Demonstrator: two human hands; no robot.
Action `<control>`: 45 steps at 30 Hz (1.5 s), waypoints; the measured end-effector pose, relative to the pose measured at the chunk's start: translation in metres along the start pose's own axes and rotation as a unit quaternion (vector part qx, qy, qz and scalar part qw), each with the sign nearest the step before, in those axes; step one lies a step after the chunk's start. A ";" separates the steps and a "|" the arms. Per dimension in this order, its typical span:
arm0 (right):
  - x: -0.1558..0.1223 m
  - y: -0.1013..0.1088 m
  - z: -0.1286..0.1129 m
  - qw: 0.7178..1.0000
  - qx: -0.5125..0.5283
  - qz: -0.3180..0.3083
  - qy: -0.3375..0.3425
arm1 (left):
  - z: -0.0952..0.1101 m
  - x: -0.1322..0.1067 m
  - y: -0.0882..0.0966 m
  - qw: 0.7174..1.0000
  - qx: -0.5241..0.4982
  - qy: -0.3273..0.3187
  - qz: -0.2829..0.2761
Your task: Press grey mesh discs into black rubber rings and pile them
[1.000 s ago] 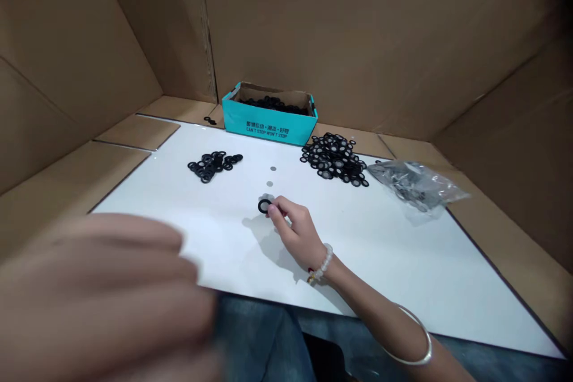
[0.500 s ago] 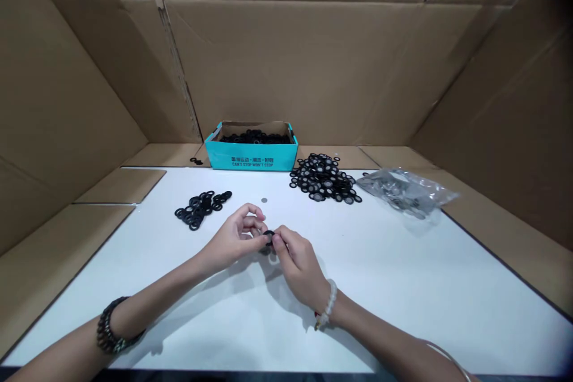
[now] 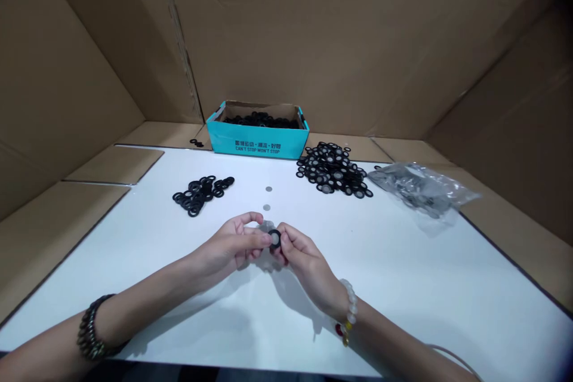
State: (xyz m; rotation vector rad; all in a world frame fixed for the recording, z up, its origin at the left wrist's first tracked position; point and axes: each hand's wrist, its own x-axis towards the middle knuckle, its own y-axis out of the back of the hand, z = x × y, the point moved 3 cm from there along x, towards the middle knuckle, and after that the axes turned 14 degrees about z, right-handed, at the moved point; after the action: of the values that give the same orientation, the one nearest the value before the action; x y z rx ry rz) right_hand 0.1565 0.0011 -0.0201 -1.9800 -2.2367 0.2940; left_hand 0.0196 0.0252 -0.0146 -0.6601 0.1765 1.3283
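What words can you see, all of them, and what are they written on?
"CAN'T STOP WON'T STOP": on the front of the turquoise box.
A line of Chinese characters just above it, on the same box: too small to read surely.
No writing that I can make out on the held black ring or the clear plastic bag.

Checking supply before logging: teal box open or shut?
Open. No lid covers the teal box, and black pieces show inside its rim.

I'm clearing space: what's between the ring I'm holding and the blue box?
The head view shows two small grey discs between the ring and blue box.
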 end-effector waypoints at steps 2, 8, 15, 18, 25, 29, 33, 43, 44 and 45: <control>0.000 -0.001 0.002 0.999 0.029 -0.008 -0.028 | -0.001 -0.003 -0.001 1.000 -0.009 0.019 0.003; -0.002 -0.002 0.001 0.999 0.031 -0.002 -0.042 | -0.001 -0.003 -0.003 0.999 -0.014 0.028 0.003; -0.005 0.005 -0.012 0.932 -0.276 0.118 0.203 | 0.004 -0.003 -0.008 0.986 0.130 -0.099 0.027; -0.005 0.005 -0.016 0.871 -0.376 0.123 0.292 | 0.007 -0.005 -0.009 0.979 0.143 -0.142 0.032; -0.003 0.006 -0.022 0.809 -0.428 0.032 0.401 | 0.002 0.000 -0.003 0.982 0.140 -0.126 0.018; -0.001 0.007 -0.022 0.792 -0.441 0.027 0.422 | -0.002 0.003 0.000 0.985 0.129 -0.114 0.015; 0.001 0.008 -0.021 0.792 -0.443 0.037 0.419 | -0.006 0.004 0.000 0.988 0.117 -0.097 0.017; 0.001 0.010 -0.022 0.815 -0.423 0.030 0.395 | -0.008 0.003 -0.001 0.988 0.124 -0.084 0.026; 0.000 0.010 -0.022 0.814 -0.424 0.017 0.396 | -0.008 0.003 0.000 0.988 0.123 -0.086 0.025; 0.000 0.010 -0.021 0.812 -0.426 0.010 0.399 | -0.008 0.002 -0.001 0.988 0.122 -0.087 0.025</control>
State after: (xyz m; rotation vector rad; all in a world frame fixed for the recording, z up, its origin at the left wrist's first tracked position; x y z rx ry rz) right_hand 0.1707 0.0029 -0.0017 -1.8345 -1.8349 -1.5010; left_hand 0.0227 0.0228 -0.0222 -0.3342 0.2105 1.3779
